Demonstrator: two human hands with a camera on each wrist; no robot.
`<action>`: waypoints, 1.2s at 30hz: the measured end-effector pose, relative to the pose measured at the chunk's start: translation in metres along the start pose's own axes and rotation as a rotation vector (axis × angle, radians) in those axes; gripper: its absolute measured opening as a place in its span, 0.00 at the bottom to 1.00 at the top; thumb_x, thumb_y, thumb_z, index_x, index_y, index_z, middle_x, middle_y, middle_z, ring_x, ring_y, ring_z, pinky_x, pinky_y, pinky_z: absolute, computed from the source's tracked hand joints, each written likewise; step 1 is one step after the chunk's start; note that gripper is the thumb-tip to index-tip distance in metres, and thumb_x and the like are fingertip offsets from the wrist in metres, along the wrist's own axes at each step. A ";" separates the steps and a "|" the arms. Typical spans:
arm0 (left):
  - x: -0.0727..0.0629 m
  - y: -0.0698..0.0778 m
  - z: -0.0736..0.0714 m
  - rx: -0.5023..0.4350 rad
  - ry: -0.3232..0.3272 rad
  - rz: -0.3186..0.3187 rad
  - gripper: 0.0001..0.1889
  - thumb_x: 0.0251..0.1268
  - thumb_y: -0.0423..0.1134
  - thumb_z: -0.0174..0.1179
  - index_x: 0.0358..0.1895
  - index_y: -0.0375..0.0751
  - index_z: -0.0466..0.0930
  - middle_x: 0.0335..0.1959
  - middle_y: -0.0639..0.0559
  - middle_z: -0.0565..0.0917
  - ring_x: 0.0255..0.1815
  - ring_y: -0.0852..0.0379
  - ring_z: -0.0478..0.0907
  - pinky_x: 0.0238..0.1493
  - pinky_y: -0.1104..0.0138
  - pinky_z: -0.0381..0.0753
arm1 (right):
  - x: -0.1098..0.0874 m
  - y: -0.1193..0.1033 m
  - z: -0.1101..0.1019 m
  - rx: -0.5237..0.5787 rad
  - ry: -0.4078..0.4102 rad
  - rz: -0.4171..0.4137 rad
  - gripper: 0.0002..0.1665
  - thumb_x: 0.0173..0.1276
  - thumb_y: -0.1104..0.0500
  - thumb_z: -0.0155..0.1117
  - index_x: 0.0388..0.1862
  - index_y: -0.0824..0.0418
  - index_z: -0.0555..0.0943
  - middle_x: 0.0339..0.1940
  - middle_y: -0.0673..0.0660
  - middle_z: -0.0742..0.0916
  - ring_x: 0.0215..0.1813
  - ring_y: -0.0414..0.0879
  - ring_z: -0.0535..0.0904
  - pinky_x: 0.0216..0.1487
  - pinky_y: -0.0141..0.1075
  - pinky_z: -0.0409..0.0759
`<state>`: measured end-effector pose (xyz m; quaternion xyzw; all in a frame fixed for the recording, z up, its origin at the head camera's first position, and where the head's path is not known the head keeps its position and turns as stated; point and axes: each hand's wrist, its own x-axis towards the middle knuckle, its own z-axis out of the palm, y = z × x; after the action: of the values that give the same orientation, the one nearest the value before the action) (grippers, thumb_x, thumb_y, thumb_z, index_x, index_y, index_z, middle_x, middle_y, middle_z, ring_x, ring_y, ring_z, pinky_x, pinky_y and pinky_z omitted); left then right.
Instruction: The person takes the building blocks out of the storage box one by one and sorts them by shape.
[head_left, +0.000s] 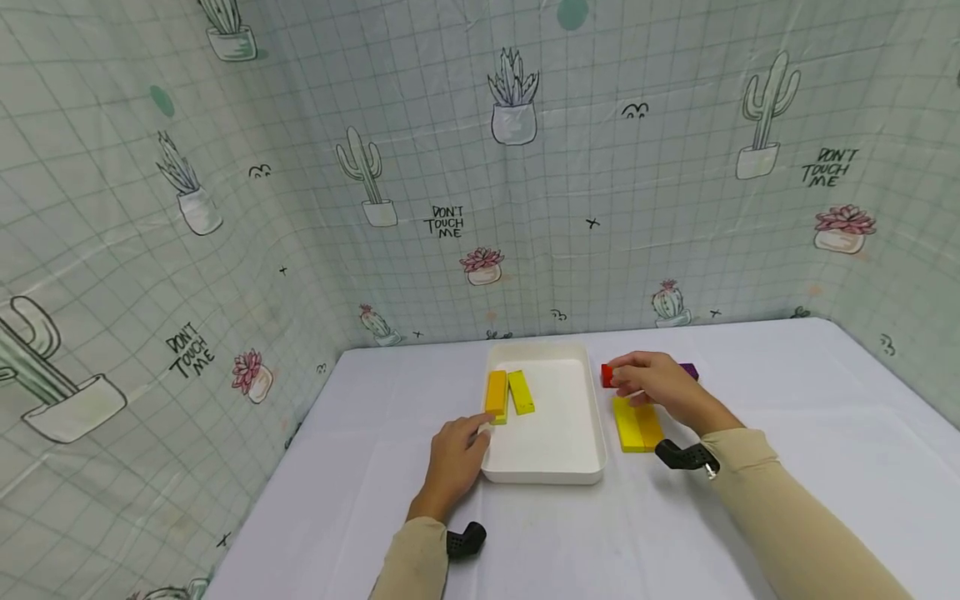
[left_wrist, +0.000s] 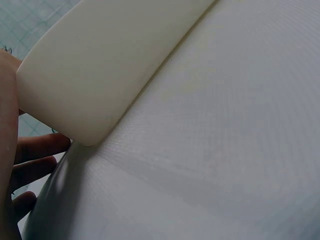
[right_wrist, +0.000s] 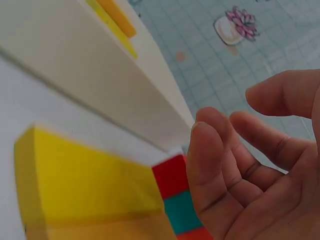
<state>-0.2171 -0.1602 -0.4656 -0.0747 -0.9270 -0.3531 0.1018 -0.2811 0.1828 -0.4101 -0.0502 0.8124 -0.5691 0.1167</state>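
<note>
My left hand (head_left: 454, 457) rests at the left side of a white tray (head_left: 546, 477), fingertips right at the rim; in the left wrist view, its fingers (left_wrist: 42, 149) extend beside the tray's corner. Inside the tray, an orange block (head_left: 497, 392) lies over a yellow one, with another yellow block (head_left: 521, 392) slanting beside them. To the tray's right, my right hand (head_left: 660, 382) hovers over several blocks, fingers loosely bent with nothing between them. Nearest its fingertips are a red block (right_wrist: 170, 175) and a teal block (right_wrist: 183, 210). Closer to me lies a yellow block (head_left: 627, 427) against an orange block (head_left: 649, 429).
A purple block (head_left: 689, 371) shows past the right hand, which partly hides the row there. The table (head_left: 360, 433) has a white cloth. Behind and beside it hangs a grid-patterned curtain (head_left: 420, 108) with cactus drawings.
</note>
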 end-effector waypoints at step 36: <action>0.002 -0.002 -0.003 0.019 -0.002 0.026 0.17 0.73 0.42 0.54 0.59 0.50 0.84 0.51 0.52 0.85 0.52 0.52 0.76 0.60 0.48 0.71 | 0.092 -0.032 0.117 -0.288 -0.143 0.071 0.39 0.66 0.53 0.69 0.74 0.59 0.69 0.29 0.58 0.82 0.25 0.46 0.75 0.31 0.32 0.81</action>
<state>-0.2194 -0.1638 -0.4646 -0.0862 -0.9294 -0.3428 0.1064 -0.3430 0.0450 -0.4301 -0.0782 0.8763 -0.4375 0.1859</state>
